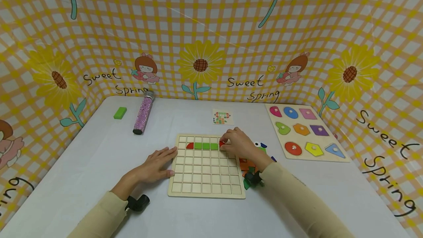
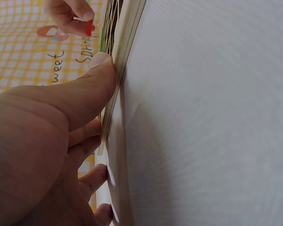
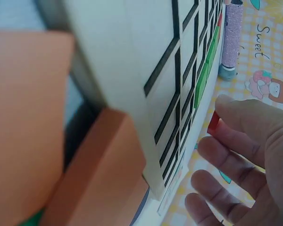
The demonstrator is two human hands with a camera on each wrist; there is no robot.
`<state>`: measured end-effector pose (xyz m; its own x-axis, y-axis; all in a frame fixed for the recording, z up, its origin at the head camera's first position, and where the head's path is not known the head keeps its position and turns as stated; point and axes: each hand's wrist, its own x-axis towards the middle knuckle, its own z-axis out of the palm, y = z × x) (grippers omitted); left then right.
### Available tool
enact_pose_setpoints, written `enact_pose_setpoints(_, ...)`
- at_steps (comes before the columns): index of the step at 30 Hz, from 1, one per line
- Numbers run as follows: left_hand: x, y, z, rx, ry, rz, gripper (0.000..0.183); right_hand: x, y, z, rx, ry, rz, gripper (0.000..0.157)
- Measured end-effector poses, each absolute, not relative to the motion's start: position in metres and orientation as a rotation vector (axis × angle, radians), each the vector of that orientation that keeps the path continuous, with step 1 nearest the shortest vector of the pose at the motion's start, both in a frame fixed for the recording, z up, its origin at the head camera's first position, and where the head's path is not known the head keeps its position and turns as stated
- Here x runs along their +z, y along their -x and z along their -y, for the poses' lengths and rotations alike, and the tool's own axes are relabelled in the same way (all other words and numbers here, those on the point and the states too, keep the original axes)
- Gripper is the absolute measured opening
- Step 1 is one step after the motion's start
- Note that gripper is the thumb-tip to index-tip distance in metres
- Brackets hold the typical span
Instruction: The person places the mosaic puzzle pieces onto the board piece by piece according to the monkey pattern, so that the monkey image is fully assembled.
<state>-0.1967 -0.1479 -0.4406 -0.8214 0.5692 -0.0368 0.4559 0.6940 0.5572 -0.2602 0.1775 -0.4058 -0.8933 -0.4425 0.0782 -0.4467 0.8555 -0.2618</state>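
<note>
A wooden grid board [image 1: 205, 177] lies flat on the white table. In its top row, a red rounded-corner piece [image 1: 190, 145] sits left of several green square pieces [image 1: 206, 146]. My left hand [image 1: 156, 166] rests against the board's left edge with fingers spread; its thumb [image 2: 101, 73] touches the rim in the left wrist view. My right hand [image 1: 238, 144] pinches a small red piece [image 3: 214, 123] between thumb and index finger at the right end of that row. Its other fingers [image 3: 226, 160] are loosely bent.
Loose orange pieces [image 1: 244, 164], with green and blue ones, lie right of the board, partly hidden under my right forearm. Behind stands a small pattern card [image 1: 223, 117]. A shape puzzle [image 1: 315, 135] is at right; a glittery microphone [image 1: 143, 115] and green block [image 1: 120, 113] are at left.
</note>
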Motion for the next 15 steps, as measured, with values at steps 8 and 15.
enact_pose_setpoints(8,-0.4397,0.1954,0.1474,0.811,-0.83,-2.696,0.069,-0.4107,0.2635,-0.1748,0.42,-0.697,3.058,0.02)
enact_pose_setpoints(15,-0.4403,0.1959,0.1478,0.812,-0.812,-2.696,0.07,-0.4134,0.2649,-0.1739,0.414,-0.716,3.055,0.02)
